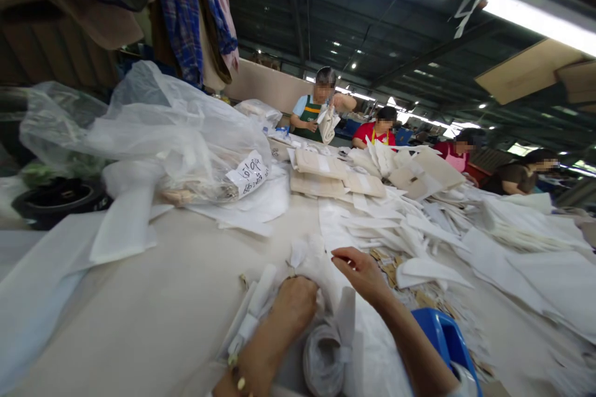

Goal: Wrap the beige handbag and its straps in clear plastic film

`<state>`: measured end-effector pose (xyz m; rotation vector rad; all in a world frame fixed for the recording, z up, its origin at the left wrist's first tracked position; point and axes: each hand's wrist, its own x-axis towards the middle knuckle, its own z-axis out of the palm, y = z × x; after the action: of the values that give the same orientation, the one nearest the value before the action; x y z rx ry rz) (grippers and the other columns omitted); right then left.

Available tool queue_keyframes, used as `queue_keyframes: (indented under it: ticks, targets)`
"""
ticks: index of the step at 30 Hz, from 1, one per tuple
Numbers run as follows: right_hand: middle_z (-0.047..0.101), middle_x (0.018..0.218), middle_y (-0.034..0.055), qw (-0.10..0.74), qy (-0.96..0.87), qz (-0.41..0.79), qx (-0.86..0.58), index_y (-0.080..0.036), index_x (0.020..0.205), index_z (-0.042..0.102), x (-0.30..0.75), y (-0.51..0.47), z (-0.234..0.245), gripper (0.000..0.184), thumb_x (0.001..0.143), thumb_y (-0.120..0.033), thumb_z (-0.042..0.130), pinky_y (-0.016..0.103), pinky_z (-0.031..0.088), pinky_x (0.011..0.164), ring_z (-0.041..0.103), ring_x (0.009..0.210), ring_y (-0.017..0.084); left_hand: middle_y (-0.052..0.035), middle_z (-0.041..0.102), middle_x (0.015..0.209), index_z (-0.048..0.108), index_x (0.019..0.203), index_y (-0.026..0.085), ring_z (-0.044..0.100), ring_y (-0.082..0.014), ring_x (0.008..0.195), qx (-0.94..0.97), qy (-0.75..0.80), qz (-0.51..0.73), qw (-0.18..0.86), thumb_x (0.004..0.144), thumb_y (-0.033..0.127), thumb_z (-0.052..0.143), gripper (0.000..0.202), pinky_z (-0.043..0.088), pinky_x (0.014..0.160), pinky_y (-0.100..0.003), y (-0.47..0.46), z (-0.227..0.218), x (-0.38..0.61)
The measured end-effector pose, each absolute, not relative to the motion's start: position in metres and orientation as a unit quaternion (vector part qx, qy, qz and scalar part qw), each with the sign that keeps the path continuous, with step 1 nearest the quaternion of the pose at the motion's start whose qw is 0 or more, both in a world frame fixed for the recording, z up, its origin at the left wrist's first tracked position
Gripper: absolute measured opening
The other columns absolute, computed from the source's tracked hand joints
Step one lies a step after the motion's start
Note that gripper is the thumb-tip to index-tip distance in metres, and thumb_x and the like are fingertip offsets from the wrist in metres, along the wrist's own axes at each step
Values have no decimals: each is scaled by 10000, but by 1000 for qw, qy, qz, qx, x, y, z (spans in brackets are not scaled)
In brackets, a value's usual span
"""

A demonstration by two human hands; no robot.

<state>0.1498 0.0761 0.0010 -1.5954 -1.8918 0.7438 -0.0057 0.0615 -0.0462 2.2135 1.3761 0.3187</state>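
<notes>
My left hand point(295, 303), with a bracelet on its wrist, is closed and pressed down among white wrapping material and translucent plastic point(321, 273). Whatever its fingers grip is hidden beneath it. Just to its right, my right hand point(361, 273) hovers at the edge of the white material, its fingers bent and a gap showing between thumb and forefinger. I see nothing held in it. Below and between the hands lies a rolled-up bundle in clear plastic point(323, 360). White rolled strips point(254, 301) lie left of my left wrist.
A blue plastic container point(442, 341) stands beside my right forearm. Left, a large clear bag point(186, 130) bears a handwritten label point(249, 173). Beige packets point(321, 167), white sheets point(503, 260) and brown scraps point(428, 298) cover the right side. Several people point(321, 105) work beyond.
</notes>
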Motion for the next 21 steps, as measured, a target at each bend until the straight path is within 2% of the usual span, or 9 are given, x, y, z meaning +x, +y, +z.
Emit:
queue_keyframes:
  ticks: [2,6,8,13,15,17,19,21]
  targets:
    - [672,850,54,309,-711,247,-581,-187,888,674,139,56,10,305,783,-392,473,273,446,683,583,765,165,-155,708,850,697,814,124,662,-274,825,828,478,138,258,749,91,415,291,491,749,-358,59,-43,-10]
    - [657,773,40,361,-679,204,-606,-198,835,630,117,27,-1,275,801,-405,452,253,428,633,575,690,153,-97,694,736,655,699,158,643,-242,747,844,424,205,254,715,158,478,178,476,712,-335,52,-37,-19]
    - [640,708,32,368,-653,193,-633,-196,785,601,114,24,-12,324,817,-461,417,255,419,610,561,639,149,-76,679,711,626,663,169,627,-216,727,841,404,258,253,702,175,493,139,465,704,-314,49,-35,-22]
    - [590,622,39,360,-623,183,-669,-206,624,533,115,27,-18,515,822,-633,323,268,391,587,526,600,156,-58,656,681,613,687,178,592,-161,673,782,382,416,264,797,274,428,236,446,688,-280,47,-33,-25]
    - [547,543,38,332,-606,233,-684,-207,507,484,110,28,-12,578,815,-665,312,271,364,558,491,549,147,-61,656,683,618,718,169,589,-154,664,757,368,465,275,824,314,398,284,447,676,-275,46,-31,-27]
    - [492,476,25,296,-585,334,-677,-197,448,465,104,30,-4,621,815,-670,299,260,339,516,459,502,132,-59,654,680,620,747,159,592,-146,663,740,349,499,286,845,322,370,314,453,673,-266,45,-29,-29]
    - [513,526,19,281,-566,435,-641,-179,527,540,99,32,2,579,820,-629,325,232,314,477,464,528,125,-62,657,712,633,787,150,598,-144,684,706,330,543,314,854,310,374,312,462,679,-262,43,-28,-31]
    - [556,624,20,287,-553,498,-602,-171,665,597,95,33,6,481,820,-568,374,207,292,449,471,569,120,-50,643,693,651,798,147,588,-139,647,625,314,599,390,845,321,435,281,462,644,-257,43,-29,-31]
